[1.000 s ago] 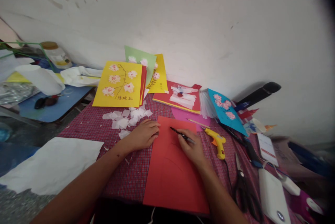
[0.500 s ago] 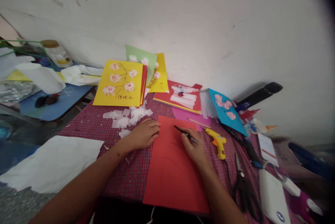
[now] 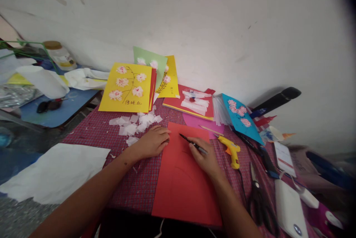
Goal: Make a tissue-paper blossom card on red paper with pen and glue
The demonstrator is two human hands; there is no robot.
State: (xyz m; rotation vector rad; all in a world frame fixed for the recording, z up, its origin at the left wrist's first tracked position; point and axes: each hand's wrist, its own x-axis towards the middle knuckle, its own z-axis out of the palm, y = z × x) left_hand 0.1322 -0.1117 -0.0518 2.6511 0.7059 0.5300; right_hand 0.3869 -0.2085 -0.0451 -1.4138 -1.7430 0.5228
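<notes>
The right hand (image 3: 204, 160) pinches a slim black pen (image 3: 191, 142) over the red paper sheet (image 3: 180, 186); the left hand (image 3: 151, 142), spread flat at nine o'clock, should pin it firmly.

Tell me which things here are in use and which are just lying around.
In use: black pen in right hand; red sheet, left hand at its edge.
Lying about: glue gun, scissors, white paper scraps, yellow flower card.

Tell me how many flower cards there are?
4: a big yellow card at the back left, a green card and a smaller yellow card behind it, and a blue card further right. More may be hidden in the stacks.
</notes>
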